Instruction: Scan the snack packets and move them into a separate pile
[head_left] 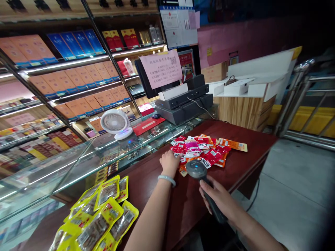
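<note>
In the head view my right hand (218,197) is wrapped round the handle of a dark barcode scanner (196,169), its head tilted toward a heap of snack packets (206,151) in red, white, pink and orange. My left hand (170,162), with a pale bangle on the wrist, reaches the heap's near left edge. Its fingers are curled at the packets; whether they grip one is hidden. Yellow-edged snack packs (96,226) with clear windows over brown food lie piled on the brown table (150,195) to the left of my forearm.
Behind the table runs a glass display counter (86,167) with a small white fan (115,122) and a cash register (183,104). Shelves of boxes (75,80) stand at the back left. A metal railing (293,97) is at the right, and a cable hangs by the table's edge.
</note>
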The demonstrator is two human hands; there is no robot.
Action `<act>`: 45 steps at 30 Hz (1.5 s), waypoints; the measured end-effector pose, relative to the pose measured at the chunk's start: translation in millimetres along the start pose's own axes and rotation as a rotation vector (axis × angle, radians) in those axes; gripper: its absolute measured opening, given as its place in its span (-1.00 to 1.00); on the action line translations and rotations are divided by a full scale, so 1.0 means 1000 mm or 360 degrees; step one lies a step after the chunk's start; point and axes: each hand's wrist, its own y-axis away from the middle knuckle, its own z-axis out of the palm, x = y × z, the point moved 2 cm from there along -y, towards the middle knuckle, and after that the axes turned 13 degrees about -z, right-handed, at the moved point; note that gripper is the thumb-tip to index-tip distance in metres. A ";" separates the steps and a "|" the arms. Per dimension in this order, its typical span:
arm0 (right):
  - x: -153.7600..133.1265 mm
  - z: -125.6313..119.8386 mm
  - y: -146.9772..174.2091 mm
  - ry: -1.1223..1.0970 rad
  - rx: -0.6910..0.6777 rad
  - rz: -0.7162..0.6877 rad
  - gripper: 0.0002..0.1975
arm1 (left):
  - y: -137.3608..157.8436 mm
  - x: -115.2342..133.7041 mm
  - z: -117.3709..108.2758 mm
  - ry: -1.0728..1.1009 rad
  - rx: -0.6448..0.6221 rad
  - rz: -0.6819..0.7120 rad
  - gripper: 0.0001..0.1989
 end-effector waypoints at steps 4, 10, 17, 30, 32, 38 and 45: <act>-0.003 -0.002 -0.001 -0.0009 -0.0001 -0.0033 -0.52 | 0.000 -0.018 -0.002 0.0266 -0.0102 -0.0030 -0.73; -0.013 0.015 -0.013 -0.0170 -0.0150 -0.0108 -0.56 | 0.010 -0.065 -0.005 0.0757 -0.0188 -0.0040 -0.89; -0.017 0.043 -0.037 -0.0224 -0.0174 -0.0108 -0.52 | 0.017 -0.092 0.002 0.0945 -0.0170 -0.0081 -0.89; 0.001 0.058 -0.035 -0.0217 -0.0254 -0.0064 -0.57 | 0.007 -0.114 -0.011 0.0799 -0.0136 -0.0354 -0.83; 0.009 0.057 -0.031 -0.0242 -0.0260 -0.0027 -0.57 | 0.001 -0.129 -0.020 0.0691 -0.0051 -0.0493 -0.76; 0.024 0.055 -0.026 -0.0279 -0.0275 0.0039 -0.54 | -0.007 -0.163 -0.045 0.0337 0.0277 -0.0784 -0.64; 0.024 0.048 -0.026 -0.0330 -0.0221 0.0003 -0.56 | 0.017 -0.113 -0.032 0.0190 0.0571 -0.0282 -0.76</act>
